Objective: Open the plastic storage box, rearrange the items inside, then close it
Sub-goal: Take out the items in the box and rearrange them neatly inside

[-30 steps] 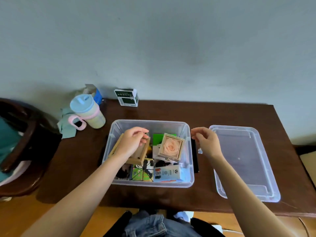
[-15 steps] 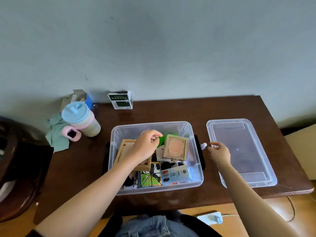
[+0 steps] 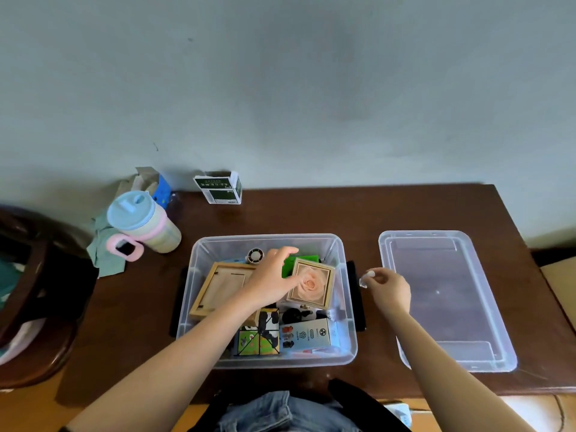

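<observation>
Storage box: light, stiff, slick plastic; grip its rim. Left hand relaxed inside; right hand, at three o'clock, pinches a small clear piece.

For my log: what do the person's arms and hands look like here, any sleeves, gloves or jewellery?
Both forearms are bare up to the frame edge, with no sleeves in view. The left hand and right hand wear no gloves, and no rings, watch or bracelet can be seen on the fingers or wrists. A dark edge shows by the left arm at the bottom of the frame; what it is cannot be told.
</observation>
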